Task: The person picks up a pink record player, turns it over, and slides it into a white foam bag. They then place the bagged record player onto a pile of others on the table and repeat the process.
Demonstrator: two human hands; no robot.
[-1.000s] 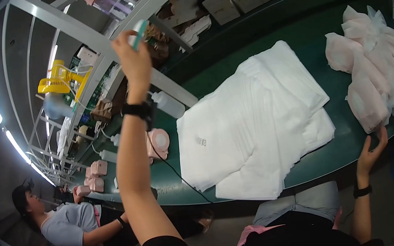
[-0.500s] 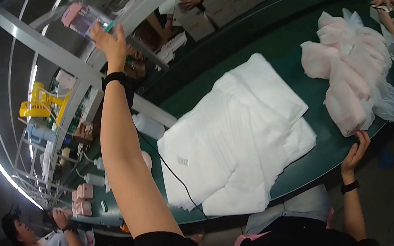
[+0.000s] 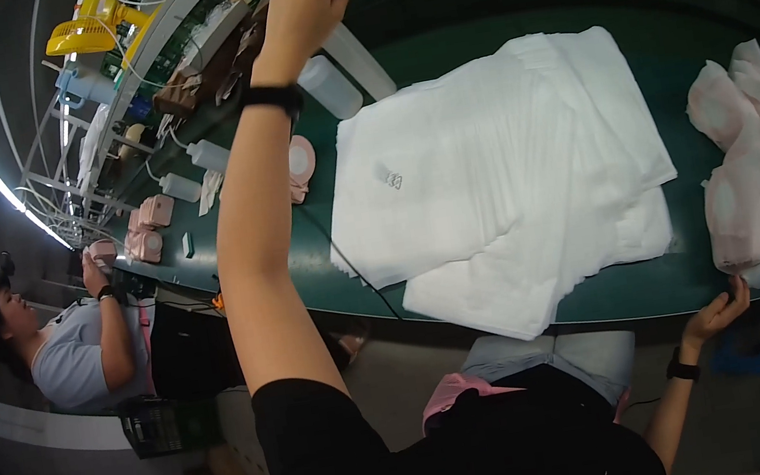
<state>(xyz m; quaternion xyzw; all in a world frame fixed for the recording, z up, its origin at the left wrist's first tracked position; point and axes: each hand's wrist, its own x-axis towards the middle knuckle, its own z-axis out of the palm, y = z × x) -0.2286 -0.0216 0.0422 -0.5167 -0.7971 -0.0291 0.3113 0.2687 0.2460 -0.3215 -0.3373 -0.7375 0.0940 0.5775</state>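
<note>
The left hand (image 3: 308,0) was raised high along the outstretched arm, a black wristband (image 3: 273,99) below it, and reached the upper edge of the view beside a grey frame bar (image 3: 343,43); compared with the two earlier views it had climbed further up and across, and the small pale object once seen at its fingertips was cut off by the edge, so whether the hand was closed on anything could not be told; the reach therefore appeared, as a judgement, to be at or near its upper limit at the overhead rack. The right hand (image 3: 716,315) hung low at the near rim of the green conveyor belt (image 3: 431,46), fingers loosely curled and open, holding nothing, just below the heap of pink items in clear bags (image 3: 743,157); it had kept that place throughout. The stack of white foam sheets (image 3: 499,182) lay flat on the belt between the two arms, untouched and unmoved. A co-worker in a grey shirt (image 3: 66,354) sat at the far left, near small pink cases (image 3: 145,227) and a white squeeze bottle (image 3: 330,87).
</note>
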